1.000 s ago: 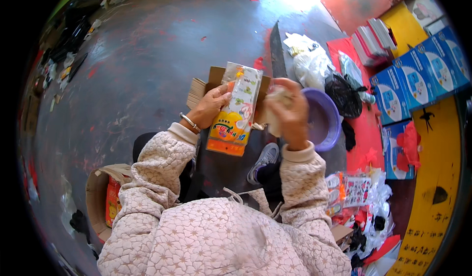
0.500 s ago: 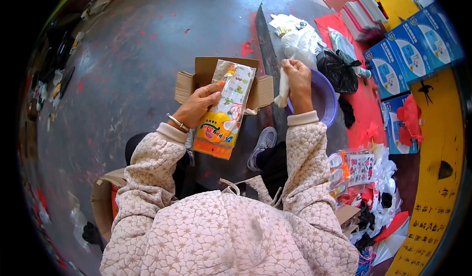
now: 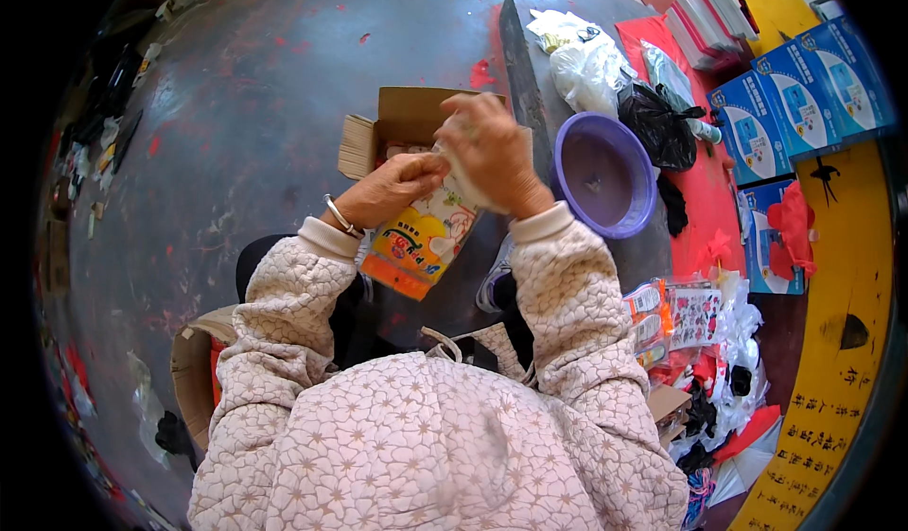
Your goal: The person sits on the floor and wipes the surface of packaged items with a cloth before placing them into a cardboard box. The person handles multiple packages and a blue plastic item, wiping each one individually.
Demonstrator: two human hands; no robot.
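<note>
near the middle of the frame both hands close on a colourful printed packet (image 3: pixel 423 240): the left hand (image 3: pixel 392 191) clamps its upper left edge, the right hand (image 3: pixel 492 153) grips its top along with something pale. an open cardboard box (image 3: pixel 407 120) lies just behind; a purple basin (image 3: pixel 605 174) sits to the right.

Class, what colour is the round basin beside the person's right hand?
The basin is purple, a lighter violet along its rim; the head view shows it clearly.
</note>
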